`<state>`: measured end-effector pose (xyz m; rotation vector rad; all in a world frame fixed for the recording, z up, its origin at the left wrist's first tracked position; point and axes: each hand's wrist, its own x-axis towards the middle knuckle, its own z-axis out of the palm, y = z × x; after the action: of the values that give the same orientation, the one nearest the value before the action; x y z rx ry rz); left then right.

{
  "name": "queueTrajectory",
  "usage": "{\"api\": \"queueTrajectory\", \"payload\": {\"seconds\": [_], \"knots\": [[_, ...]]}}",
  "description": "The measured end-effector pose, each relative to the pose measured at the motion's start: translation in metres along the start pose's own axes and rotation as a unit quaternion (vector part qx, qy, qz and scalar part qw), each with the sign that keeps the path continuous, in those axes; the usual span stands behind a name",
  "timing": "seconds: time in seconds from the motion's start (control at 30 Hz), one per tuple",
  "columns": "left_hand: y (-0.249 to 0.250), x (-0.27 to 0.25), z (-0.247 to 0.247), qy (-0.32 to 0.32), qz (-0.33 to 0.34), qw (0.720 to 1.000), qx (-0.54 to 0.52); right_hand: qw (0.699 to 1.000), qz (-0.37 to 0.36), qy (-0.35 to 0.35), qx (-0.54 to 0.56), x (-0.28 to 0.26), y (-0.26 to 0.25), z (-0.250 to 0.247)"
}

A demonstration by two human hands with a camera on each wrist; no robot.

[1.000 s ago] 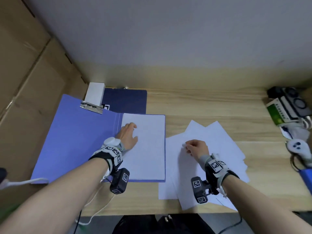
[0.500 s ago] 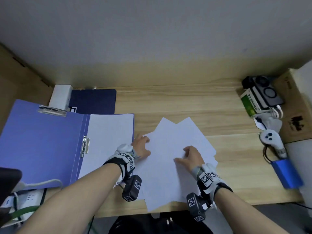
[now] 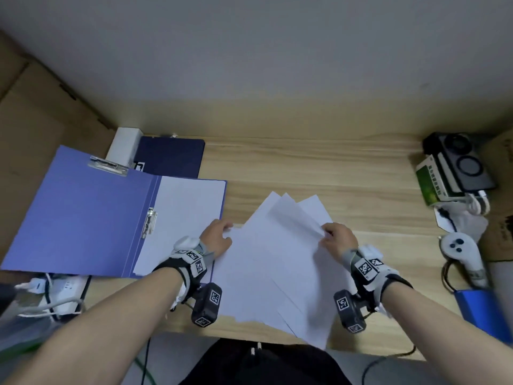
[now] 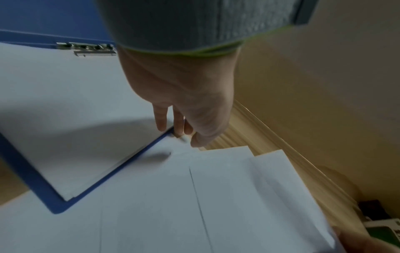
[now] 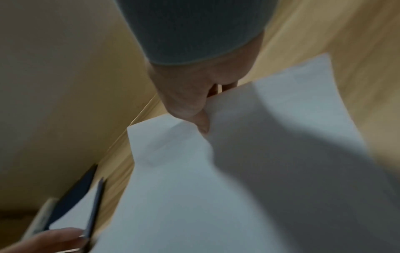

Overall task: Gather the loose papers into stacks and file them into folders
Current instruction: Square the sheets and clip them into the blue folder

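Note:
Several loose white papers (image 3: 277, 262) lie fanned out on the wooden desk (image 3: 333, 168), their lower corners hanging past its front edge. My left hand (image 3: 222, 232) pinches the papers' upper left corner (image 4: 184, 138), right beside the open blue folder (image 3: 83, 218). That folder holds a white stack (image 3: 188, 212) in its right half. My right hand (image 3: 327, 234) pinches the right edge of the top sheets (image 5: 270, 137), thumb above and fingers below, and lifts that edge a little.
A dark blue closed folder (image 3: 169, 157) and a white box (image 3: 125, 147) lie behind the open one. Devices (image 3: 455, 165), a white controller (image 3: 460, 251) and a blue box (image 3: 483, 309) crowd the right end. A power strip (image 3: 61, 290) sits at the lower left, cardboard beyond.
My left hand left the folder's stack and came right to the loose papers' corner. My right hand slid from the pile's middle to its right edge and took hold there.

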<state>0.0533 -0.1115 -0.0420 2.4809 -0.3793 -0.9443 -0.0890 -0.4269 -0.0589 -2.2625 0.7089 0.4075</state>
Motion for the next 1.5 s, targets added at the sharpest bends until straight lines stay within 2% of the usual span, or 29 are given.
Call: {"api": "queueTrajectory", "payload": {"seconds": [0.13,0.27,0.4,0.57,0.7,0.8,0.9,1.03,1.1,1.2,1.3,1.4,1.5], "knots": [[-0.010,0.002,0.001,-0.024,0.001,0.998,0.050,0.987,-0.078,-0.055,-0.132,0.022,-0.007,-0.030],[-0.016,0.003,0.010,-0.045,0.028,0.987,0.149,0.965,-0.147,-0.095,-0.197,0.042,-0.034,-0.016],[-0.015,0.011,0.016,-0.018,0.031,0.983,0.180,0.968,-0.109,-0.098,-0.204,0.057,-0.053,0.005],[-0.005,0.024,0.017,-0.064,-0.038,0.994,0.076,0.970,-0.082,-0.101,-0.207,0.064,-0.064,0.016],[-0.003,0.028,0.015,-0.095,-0.023,0.993,0.067,0.965,-0.068,-0.116,-0.224,0.063,-0.064,0.020],[-0.008,0.028,0.016,-0.079,-0.022,0.997,0.012,0.962,-0.067,-0.130,-0.230,0.059,-0.064,0.019],[-0.009,0.027,0.016,-0.063,-0.040,0.995,-0.065,0.976,-0.054,-0.108,-0.179,0.049,-0.053,0.016],[-0.002,0.024,0.017,-0.140,-0.032,0.987,-0.066,0.986,-0.048,-0.074,-0.144,0.037,-0.038,0.010],[0.001,0.024,0.016,-0.143,-0.025,0.988,-0.047,0.987,-0.039,-0.056,-0.144,0.033,-0.029,0.005],[0.005,0.029,0.011,-0.096,-0.035,0.995,-0.013,0.992,-0.006,-0.013,-0.128,0.026,-0.014,-0.010],[0.003,0.035,0.006,-0.028,-0.069,0.997,-0.013,0.996,0.047,0.062,-0.039,0.020,-0.001,-0.024],[0.000,0.035,0.007,0.010,-0.112,0.993,-0.038,0.984,0.107,0.126,0.060,0.013,0.008,-0.027],[0.000,0.023,0.015,0.024,-0.131,0.990,-0.055,0.964,0.166,0.149,0.144,0.002,0.010,-0.012]]}}
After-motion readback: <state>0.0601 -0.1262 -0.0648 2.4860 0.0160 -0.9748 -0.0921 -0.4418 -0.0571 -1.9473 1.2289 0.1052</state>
